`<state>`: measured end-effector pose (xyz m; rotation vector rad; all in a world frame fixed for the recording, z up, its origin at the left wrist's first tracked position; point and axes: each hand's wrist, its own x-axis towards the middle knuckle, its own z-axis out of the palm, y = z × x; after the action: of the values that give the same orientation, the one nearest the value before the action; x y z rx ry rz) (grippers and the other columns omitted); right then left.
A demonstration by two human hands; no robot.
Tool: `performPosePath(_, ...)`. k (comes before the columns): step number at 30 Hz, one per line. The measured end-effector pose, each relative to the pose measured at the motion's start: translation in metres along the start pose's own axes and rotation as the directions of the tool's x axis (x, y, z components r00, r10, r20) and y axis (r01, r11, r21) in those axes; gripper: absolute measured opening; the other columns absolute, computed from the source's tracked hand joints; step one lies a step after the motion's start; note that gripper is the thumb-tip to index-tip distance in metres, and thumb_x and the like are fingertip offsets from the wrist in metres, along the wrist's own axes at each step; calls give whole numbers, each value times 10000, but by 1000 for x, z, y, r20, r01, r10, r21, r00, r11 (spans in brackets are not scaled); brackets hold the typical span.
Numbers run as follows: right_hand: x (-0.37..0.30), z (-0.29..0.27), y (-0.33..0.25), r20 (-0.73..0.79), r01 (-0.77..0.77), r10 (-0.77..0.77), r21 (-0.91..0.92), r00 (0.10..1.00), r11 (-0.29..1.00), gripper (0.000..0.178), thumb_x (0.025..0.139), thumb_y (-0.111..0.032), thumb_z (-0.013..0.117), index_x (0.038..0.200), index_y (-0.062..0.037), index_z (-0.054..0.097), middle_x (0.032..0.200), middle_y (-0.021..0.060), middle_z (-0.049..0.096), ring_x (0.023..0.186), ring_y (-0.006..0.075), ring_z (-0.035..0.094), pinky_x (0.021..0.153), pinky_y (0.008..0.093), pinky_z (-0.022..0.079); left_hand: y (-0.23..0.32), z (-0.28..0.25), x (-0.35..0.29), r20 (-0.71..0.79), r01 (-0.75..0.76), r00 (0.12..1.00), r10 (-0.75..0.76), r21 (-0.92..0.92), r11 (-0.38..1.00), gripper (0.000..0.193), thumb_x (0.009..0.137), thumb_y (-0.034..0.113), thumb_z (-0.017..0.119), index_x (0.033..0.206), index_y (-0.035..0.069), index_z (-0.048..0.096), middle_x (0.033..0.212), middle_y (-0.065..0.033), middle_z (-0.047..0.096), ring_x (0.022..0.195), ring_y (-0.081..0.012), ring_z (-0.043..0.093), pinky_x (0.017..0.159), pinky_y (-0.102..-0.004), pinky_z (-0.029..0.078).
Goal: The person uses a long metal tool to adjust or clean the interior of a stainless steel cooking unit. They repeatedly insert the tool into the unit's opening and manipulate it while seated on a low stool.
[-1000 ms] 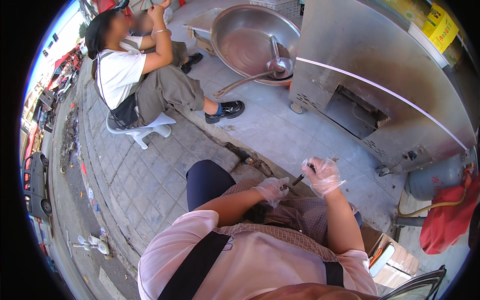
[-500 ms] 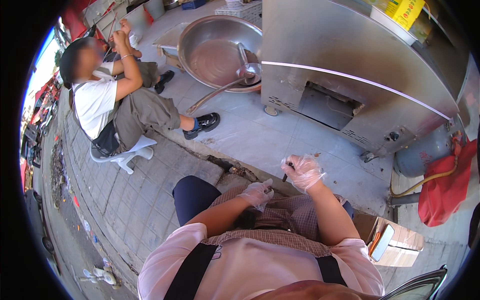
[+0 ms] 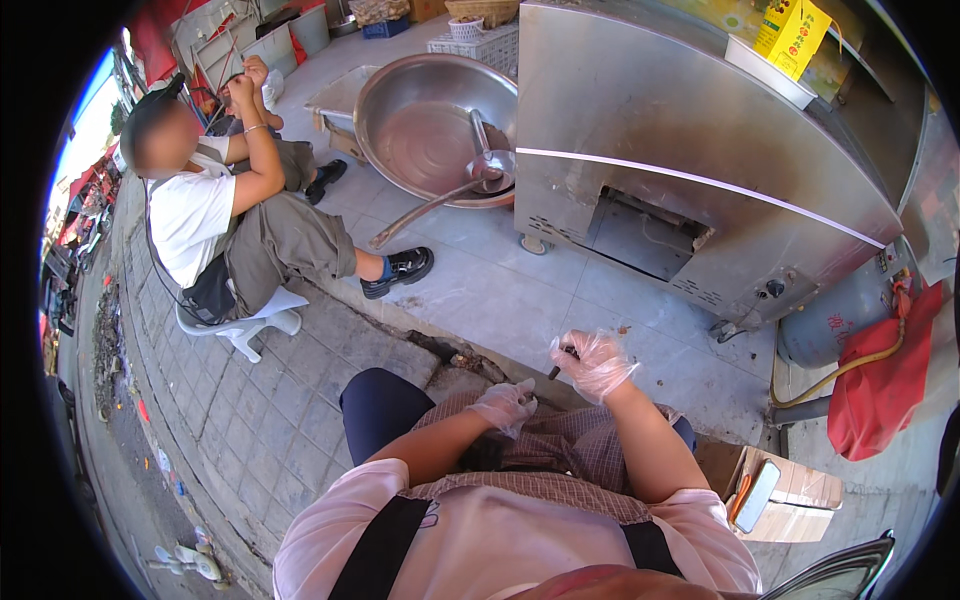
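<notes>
Both my hands wear clear plastic gloves, above a checked apron [image 3: 560,435] on my lap. My right hand [image 3: 598,368] is raised over the pavement edge, fingers closed around a small dark stick-like object [image 3: 555,372], too small to name. Lower and to the left, my left hand [image 3: 505,407] hovers at the apron with its fingers curled together. Whatever it may pinch cannot be made out. A gap separates the two hands.
Ahead stands a steel cart [image 3: 600,90] on wheels, beside a large metal basin [image 3: 385,130] holding a long-handled ladle [image 3: 425,213]. At right are a gas cylinder [image 3: 815,335], red cloth [image 3: 875,400] and cardboard box [image 3: 800,485] with a phone [image 3: 757,497]. A person [image 3: 195,215] sits at left.
The view has tilted a little, so the cart and basin appear slightly lower. Both hands sit slightly lower and farther left in the picture, their closed grips much the same.
</notes>
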<state>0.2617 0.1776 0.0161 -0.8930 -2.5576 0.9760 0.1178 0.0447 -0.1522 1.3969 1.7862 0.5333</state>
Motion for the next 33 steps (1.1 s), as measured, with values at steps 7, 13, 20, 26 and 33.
performPosePath(7, 2, -2, 7, -32, 14, -10, 134, 999, 991, 181, 846, -250, 648, 885, -73, 647, 753, 141, 643, 694, 302, 619, 633, 381, 475, 8, -8, -5, 96, 57, 994, -53, -38, 998, 588, 845, 381, 564, 1315, 39, 472, 793, -162, 655, 740, -305, 639, 664, -398, 483)
performPosePath(13, -1, 4, 2, -41, 113, -111, 32, 993, 993, 145, 853, -187, 651, 817, -49, 623, 680, 89, 589, 592, 170, 523, 574, 319, 428, 9, -9, -4, 53, -13, 998, 16, -68, 998, 563, 840, 343, 573, 1297, 30, 471, 803, -185, 650, 750, -318, 642, 673, -414, 487)
performPosePath(20, -1, 6, 3, -19, 62, -60, 215, 998, 975, 130, 842, -176, 657, 838, -47, 641, 705, 96, 624, 629, 183, 573, 610, 319, 454, 9, -4, -2, 20, -56, 998, 57, -16, 998, 578, 852, 342, 565, 1327, 35, 442, 836, -216, 649, 774, -344, 649, 681, -427, 488)
performPosePath(26, -3, 2, -4, -1, 39, -40, 203, 999, 978, 124, 840, -164, 657, 863, -42, 652, 747, 112, 652, 667, 202, 605, 647, 321, 469, 15, -9, -6, 118, 49, 993, -33, -136, 989, 592, 854, 340, 573, 1346, 48, 420, 800, -196, 646, 740, -316, 656, 669, -396, 501)
performPosePath(33, -2, 2, 2, 22, 36, -49, 414, 999, 910, 125, 846, -150, 660, 874, -28, 650, 764, 106, 662, 690, 180, 608, 664, 312, 469, 12, -7, -7, 41, -25, 999, 28, -71, 997, 569, 861, 326, 574, 1351, 82, 417, 785, -181, 649, 707, -293, 656, 643, -389, 507)
